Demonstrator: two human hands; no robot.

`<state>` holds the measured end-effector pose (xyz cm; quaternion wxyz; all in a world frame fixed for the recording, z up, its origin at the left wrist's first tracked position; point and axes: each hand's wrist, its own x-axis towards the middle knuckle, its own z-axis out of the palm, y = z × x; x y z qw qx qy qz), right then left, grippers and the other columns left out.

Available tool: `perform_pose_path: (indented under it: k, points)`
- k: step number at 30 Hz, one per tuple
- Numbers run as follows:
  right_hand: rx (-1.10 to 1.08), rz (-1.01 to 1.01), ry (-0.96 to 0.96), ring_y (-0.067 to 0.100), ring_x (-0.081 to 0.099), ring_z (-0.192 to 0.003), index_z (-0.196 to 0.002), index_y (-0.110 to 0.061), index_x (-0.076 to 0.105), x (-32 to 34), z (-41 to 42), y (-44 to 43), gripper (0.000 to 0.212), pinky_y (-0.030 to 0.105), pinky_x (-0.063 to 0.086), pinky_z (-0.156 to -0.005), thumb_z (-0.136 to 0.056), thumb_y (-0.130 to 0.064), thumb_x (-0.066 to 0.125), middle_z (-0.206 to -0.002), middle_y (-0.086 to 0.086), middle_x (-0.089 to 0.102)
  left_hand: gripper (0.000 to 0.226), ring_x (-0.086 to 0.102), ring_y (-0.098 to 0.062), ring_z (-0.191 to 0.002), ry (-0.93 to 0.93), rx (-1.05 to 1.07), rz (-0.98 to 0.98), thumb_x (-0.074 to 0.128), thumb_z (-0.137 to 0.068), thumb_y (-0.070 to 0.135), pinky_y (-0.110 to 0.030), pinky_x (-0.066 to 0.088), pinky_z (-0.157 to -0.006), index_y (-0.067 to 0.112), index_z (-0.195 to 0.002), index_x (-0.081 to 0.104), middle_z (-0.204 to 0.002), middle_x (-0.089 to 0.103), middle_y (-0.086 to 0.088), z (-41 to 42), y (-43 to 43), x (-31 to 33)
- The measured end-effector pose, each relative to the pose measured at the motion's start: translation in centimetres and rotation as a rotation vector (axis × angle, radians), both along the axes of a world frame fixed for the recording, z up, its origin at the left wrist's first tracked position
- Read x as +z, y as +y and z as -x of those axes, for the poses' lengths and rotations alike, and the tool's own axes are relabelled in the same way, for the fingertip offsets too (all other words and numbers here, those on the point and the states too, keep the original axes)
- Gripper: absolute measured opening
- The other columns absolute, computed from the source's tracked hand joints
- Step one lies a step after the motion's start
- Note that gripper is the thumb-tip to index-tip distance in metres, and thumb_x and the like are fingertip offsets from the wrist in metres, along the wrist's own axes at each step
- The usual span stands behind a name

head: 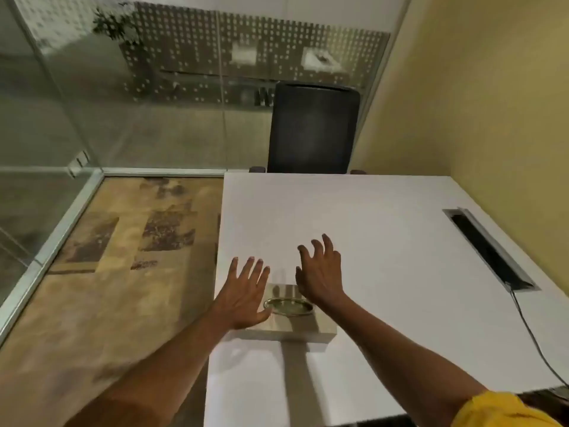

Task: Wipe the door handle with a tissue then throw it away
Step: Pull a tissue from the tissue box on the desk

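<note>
A beige tissue box (303,329) with a gold-rimmed oval opening (288,306) sits on the white table (385,241) near its left edge. My left hand (244,294) lies flat with spread fingers over the box's left side. My right hand (320,272) hovers over the box's far right corner, fingers apart and curled, holding nothing. No tissue sticks out of the opening that I can see. The door handle is not in view.
A black mesh office chair (312,127) stands at the table's far side. A cable slot (489,248) with a black cable (532,334) is at the table's right. Glass partitions (92,103) enclose the left and back; a yellow wall (492,103) runs along the right. Patterned carpet (107,288) lies on the left.
</note>
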<state>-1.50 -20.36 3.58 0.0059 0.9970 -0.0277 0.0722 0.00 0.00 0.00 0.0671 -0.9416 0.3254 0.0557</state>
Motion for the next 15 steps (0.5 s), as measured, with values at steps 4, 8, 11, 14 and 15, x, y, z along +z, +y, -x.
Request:
perform_pose_path:
  k: [4,8,11,14,15]
  points:
    - [-0.072,-0.165,0.058,0.050,0.045,-0.124,-0.102,-0.016,0.068,-5.9,1.7,-1.8,0.030,0.051,0.051,-0.075,-0.074,-0.026,0.071,-0.116,0.021,0.065,0.104,0.026,-0.043,-0.143,0.114,0.017,-0.033,0.026,-0.079,0.080,-0.070,0.019,-0.109,0.002,-0.147,0.032,-0.154,0.033,-0.022,-0.5,-1.9,-5.1]
    - [-0.129,-0.345,0.110,0.047,0.052,-0.111,-0.088,-0.016,0.072,-8.8,2.9,-2.0,0.017,0.047,0.050,-0.077,-0.071,-0.020,0.071,-0.102,0.017,0.067,0.114,0.041,-0.044,-0.134,0.284,0.068,0.003,0.038,-0.068,0.086,-0.069,0.035,-0.101,-0.003,-0.138,0.047,-0.144,0.047,-0.024,-0.9,-2.3,-7.8]
    - [-0.165,-0.409,0.159,0.038,0.050,-0.097,-0.089,-0.018,0.073,-9.3,3.4,-1.1,0.016,0.043,0.044,-0.077,-0.078,-0.025,0.064,-0.092,0.012,0.064,0.121,0.035,-0.044,-0.138,0.311,0.081,0.035,0.038,-0.063,0.090,-0.067,0.030,-0.106,-0.003,-0.140,0.044,-0.149,0.041,-0.024,-0.8,-2.3,-8.9]
    - [-0.189,-0.421,0.181,0.034,0.050,-0.088,-0.080,-0.019,0.076,-9.1,2.6,-0.1,0.013,0.040,0.044,-0.073,-0.077,-0.027,0.067,-0.081,0.009,0.065,0.124,0.032,-0.042,-0.141,0.313,0.099,0.055,0.040,-0.061,0.091,-0.064,0.022,-0.108,-0.004,-0.141,0.042,-0.150,0.039,-0.022,-1.0,-2.3,-9.3]
    - [-0.195,-0.387,0.206,0.033,0.051,-0.086,-0.076,-0.019,0.076,-9.0,2.4,0.3,0.013,0.039,0.043,-0.071,-0.077,-0.027,0.067,-0.078,0.008,0.065,0.124,0.031,-0.041,-0.141,0.319,0.103,0.056,0.040,-0.061,0.091,-0.064,0.021,-0.108,-0.004,-0.141,0.042,-0.150,0.039,-0.022,-0.9,-2.2,-9.2]
